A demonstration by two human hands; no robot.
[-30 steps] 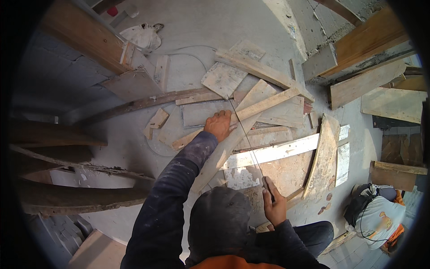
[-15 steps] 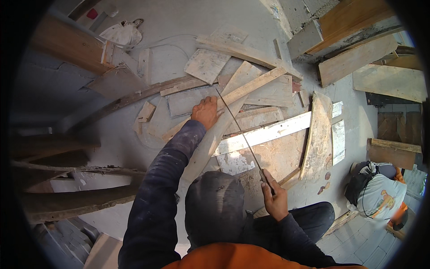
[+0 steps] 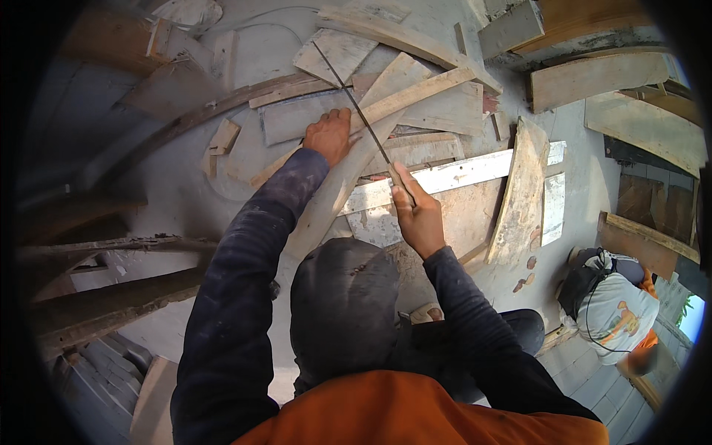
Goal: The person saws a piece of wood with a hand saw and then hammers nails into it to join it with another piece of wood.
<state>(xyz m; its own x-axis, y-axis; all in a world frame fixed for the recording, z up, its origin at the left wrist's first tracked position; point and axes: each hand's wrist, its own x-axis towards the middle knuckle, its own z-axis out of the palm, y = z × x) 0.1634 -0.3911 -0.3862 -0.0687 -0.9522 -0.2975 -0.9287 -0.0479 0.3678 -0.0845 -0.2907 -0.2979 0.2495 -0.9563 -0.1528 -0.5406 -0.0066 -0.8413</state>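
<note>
Head view shows the right grip [image 3: 421, 220] clasping a tool [image 3: 363, 119], left grip's [image 3: 328, 139] closure unclear over a batten [image 3: 415, 100], and printed cloth [image 3: 607, 308].

Head fisheye: close above dark headwear [image 3: 345, 304], facing steeply down.

No lettering, number or sign can be read. The plainest marking is an orange-brown printed picture [image 3: 627, 322] on the pale fabric [image 3: 607, 300] lower and farther right than the white board [image 3: 475, 168]; it carries no legible words. The white board bears small dark spots, none of them readable as characters.
</note>
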